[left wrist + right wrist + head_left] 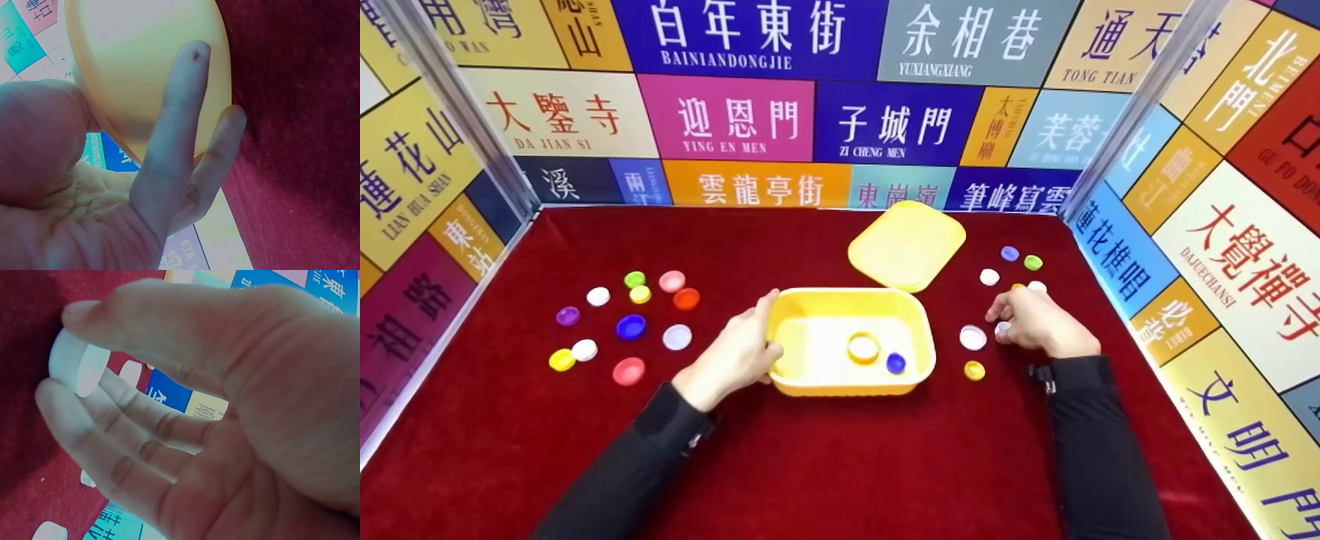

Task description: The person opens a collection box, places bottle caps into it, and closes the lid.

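A yellow plastic box (851, 382) with a white rim stands in the middle of the table, and my left hand (739, 349) grips its left end. In the left wrist view the thumb and fingers lie on either side of the box's wall (124, 73). Inside the box are a yellow-rimmed cap (863, 348) and a small blue cap (895, 364). To the right of the box, my right hand (1039, 322) pinches a white bottle cap (79, 363) between thumb and index finger, low over the cloth. A pale cap (973, 337) and a yellow cap (974, 370) lie beside it.
A yellow lid (907, 247) lies behind the box. Several coloured caps, among them a blue cap (631, 327), are scattered on the left. Beyond the right hand are a green cap (1033, 262) and several others. Printed panels (735, 120) wall the red cloth (847, 465).
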Action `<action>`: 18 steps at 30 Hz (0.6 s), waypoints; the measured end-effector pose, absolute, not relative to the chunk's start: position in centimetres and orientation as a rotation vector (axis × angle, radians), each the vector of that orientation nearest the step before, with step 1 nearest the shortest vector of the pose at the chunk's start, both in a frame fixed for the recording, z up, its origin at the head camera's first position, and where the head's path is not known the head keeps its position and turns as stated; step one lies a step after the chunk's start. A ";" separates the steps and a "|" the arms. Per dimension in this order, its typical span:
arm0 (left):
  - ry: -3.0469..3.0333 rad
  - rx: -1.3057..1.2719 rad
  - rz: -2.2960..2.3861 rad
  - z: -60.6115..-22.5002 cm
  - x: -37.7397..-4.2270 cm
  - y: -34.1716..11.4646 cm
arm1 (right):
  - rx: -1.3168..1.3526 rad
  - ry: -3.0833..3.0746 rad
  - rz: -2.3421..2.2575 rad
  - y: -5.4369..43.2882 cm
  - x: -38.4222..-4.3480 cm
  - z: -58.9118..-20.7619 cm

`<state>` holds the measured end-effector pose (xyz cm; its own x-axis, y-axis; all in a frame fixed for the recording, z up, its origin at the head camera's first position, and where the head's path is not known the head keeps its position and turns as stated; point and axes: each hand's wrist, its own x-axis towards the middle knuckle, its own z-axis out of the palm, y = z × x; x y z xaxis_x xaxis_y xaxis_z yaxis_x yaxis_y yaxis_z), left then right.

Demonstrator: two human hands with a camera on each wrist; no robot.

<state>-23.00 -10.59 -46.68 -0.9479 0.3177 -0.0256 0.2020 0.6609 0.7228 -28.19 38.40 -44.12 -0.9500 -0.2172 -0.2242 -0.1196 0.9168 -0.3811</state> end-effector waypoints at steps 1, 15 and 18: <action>2.724 0.427 1.159 -46.7 -23.0 -10.6 | -0.258 2.816 -0.539 38.3 -28.3 -44.2; 2.716 0.394 1.151 -46.7 -23.1 -10.5 | -0.310 2.950 -0.529 37.1 -28.5 -44.2; 2.709 0.390 1.162 -46.7 -23.1 -10.5 | -0.343 3.005 -0.531 36.7 -28.5 -44.0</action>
<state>-23.07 -10.51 -46.69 -0.9517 0.3027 -0.0509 0.1718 0.6626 0.7290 -28.51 36.67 -44.03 -0.9725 -0.2306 -0.0309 -0.2061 0.9154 -0.3459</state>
